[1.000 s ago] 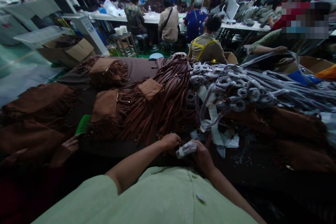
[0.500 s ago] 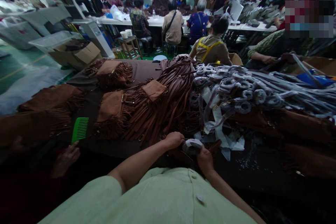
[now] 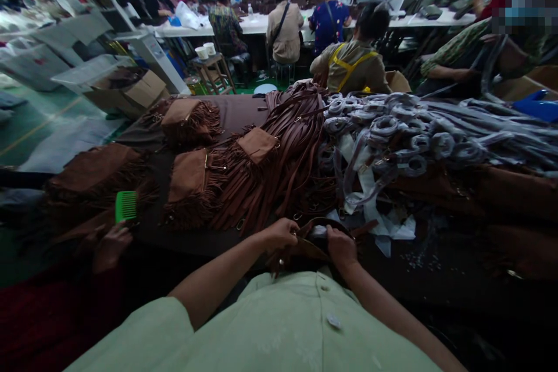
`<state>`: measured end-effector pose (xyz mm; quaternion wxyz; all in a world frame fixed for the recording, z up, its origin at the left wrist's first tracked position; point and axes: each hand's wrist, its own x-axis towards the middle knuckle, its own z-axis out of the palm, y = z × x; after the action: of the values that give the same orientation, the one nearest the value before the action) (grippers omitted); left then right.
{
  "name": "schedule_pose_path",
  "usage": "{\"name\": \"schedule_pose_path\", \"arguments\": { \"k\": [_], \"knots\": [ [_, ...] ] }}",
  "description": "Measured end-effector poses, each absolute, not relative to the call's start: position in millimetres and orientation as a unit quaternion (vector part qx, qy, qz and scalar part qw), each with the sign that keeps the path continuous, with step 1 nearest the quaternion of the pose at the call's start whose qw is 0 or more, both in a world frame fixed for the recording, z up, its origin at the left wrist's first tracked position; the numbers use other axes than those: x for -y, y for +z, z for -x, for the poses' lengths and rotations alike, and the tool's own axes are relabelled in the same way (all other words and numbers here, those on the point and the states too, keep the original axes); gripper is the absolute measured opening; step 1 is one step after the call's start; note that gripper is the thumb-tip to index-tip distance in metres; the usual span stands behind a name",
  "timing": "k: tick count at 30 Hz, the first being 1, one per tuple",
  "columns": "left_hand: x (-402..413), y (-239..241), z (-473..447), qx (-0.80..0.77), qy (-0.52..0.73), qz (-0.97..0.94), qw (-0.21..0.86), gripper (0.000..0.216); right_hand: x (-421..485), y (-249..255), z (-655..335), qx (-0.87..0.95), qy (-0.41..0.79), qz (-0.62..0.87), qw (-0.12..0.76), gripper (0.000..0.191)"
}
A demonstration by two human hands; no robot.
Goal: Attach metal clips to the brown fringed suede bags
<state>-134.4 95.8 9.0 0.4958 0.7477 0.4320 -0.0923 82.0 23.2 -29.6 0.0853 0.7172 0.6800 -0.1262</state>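
Observation:
In front of my chest, a brown bag (image 3: 311, 248) hangs with its mouth open. My left hand (image 3: 281, 233) pinches the bag's edge near a small metal fitting. A white-wrapped strap coil (image 3: 319, 231) sits at the bag's mouth, partly hidden. My right hand (image 3: 342, 245) is closed at the coil's right side, its fingertips partly out of sight. Just beyond my hands lies a heap of brown straps (image 3: 279, 186) with metal clips. Several grey plastic-wrapped strap coils (image 3: 386, 125) are piled to the right.
Brown fringed bags (image 3: 188, 175) lie on the dark-covered table (image 3: 244, 106). At left, a co-worker's hand (image 3: 112, 244) holds a green comb (image 3: 126, 207) over a fringed bag. White scraps (image 3: 400, 226) lie right of my hands. Other people sit beyond the table.
The white-wrapped coil, held up between my hands before, is now lower and partly inside the bag's opened mouth. The co-worker's comb has shifted slightly left.

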Motion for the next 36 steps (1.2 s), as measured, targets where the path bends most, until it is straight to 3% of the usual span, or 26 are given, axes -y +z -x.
{"name": "schedule_pose_path", "arguments": {
  "k": [6,11,15,19,23,29,36],
  "knots": [
    [-84.8,16.5,160.8,-0.477,-0.133,-0.793,0.354,0.039,-26.1,-22.5,-90.4,-0.715,-0.172,-0.671,0.100,0.018],
    [-74.5,24.1,178.8,-0.465,-0.110,-0.786,0.391,0.025,-20.0,16.0,-66.5,-0.719,-0.129,-0.682,0.046,0.016],
    [-72.9,22.9,178.7,-0.460,-0.087,-0.765,0.442,0.023,-23.3,38.4,-20.2,-0.767,-0.226,-0.599,-0.047,0.024],
    [-72.0,24.4,179.0,-0.434,-0.072,-0.764,0.473,0.034,-28.0,33.6,7.0,-0.722,-0.264,-0.639,-0.019,0.033],
    [-65.6,28.5,177.7,-0.425,-0.068,-0.787,0.442,0.028,-25.0,25.5,8.9,-0.709,-0.319,-0.629,-0.011,0.017],
    [-44.6,31.4,152.8,-0.486,-0.094,-0.822,0.283,0.028,-17.6,28.0,16.1,-0.695,-0.294,-0.656,-0.024,0.025],
    [-48.2,33.4,157.0,-0.472,-0.100,-0.836,0.263,0.027,-12.9,38.5,-42.7,-0.727,-0.237,-0.643,-0.031,0.027]
  ]
}}
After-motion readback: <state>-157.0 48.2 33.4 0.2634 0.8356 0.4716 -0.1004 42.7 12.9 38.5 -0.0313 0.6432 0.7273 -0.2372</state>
